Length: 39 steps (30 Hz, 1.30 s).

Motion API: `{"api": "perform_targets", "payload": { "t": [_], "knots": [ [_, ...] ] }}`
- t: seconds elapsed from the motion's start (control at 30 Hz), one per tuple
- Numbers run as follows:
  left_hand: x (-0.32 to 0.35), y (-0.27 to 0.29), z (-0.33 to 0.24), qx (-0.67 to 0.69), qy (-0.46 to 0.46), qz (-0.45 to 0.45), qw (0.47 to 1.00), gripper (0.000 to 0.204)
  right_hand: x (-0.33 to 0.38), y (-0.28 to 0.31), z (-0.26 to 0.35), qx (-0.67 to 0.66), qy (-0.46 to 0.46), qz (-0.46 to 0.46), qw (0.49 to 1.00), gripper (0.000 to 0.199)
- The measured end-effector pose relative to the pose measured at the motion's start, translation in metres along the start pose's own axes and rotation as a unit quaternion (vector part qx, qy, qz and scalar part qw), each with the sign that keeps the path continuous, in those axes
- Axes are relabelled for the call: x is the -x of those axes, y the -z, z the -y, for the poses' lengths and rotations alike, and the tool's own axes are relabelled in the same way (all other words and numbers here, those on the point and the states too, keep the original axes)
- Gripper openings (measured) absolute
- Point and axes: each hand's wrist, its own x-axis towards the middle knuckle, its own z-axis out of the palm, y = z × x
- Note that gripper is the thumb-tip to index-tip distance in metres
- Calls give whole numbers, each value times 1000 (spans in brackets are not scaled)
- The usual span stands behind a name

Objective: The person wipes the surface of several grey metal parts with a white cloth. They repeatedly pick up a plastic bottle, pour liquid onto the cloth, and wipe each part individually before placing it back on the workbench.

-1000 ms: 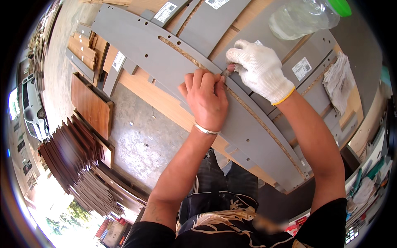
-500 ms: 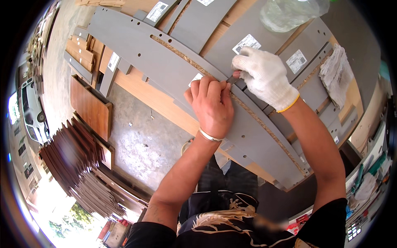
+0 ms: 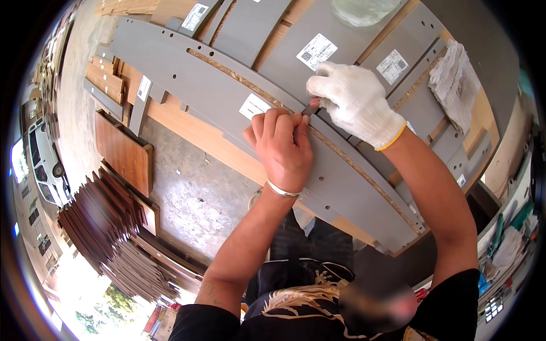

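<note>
A long grey panel (image 3: 205,88) lies slantwise before me, with a groove (image 3: 358,167) of bare chipboard along it and round holes near its far-left end. My left hand (image 3: 282,149), bare and with a bracelet at the wrist, rests on the panel beside the groove. Its fingers are bent and pinched together. My right hand (image 3: 359,105) wears a white knitted glove, a bare fingertip showing. Its curled fingers meet the left fingertips over the groove. Between them a small dark piece (image 3: 309,110) shows; most of it is hidden, so its kind is unclear.
More grey panels (image 3: 250,28) with white labels lie beneath and beyond. A clear plastic bag (image 3: 364,8) sits at the far edge, a white cloth (image 3: 453,85) at the right. Brown boards (image 3: 94,221) stand stacked on the floor at left, near a wooden panel (image 3: 122,150).
The view has shifted slightly, so panels and hands appear a little further left. Both hands keep their pinch at the same place on the groove.
</note>
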Motion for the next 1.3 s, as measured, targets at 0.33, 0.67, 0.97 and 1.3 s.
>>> {"api": "perform_targets", "payload": {
  "t": [0.33,0.67,0.97,1.3],
  "knots": [
    [28,-10,-27,25,-24,-7,999,16,45,12,0,3,-14,-10,1000,8],
    [29,-10,-23,1,-33,6,999,13,48,7,3,11,-38,-19,999,7],
    [60,-19,-51,21,-57,32,998,16,98,20,-1,3,-57,-16,998,13],
    [69,-17,-60,22,-50,41,998,14,111,18,0,22,-54,-37,998,8]
  ]
}}
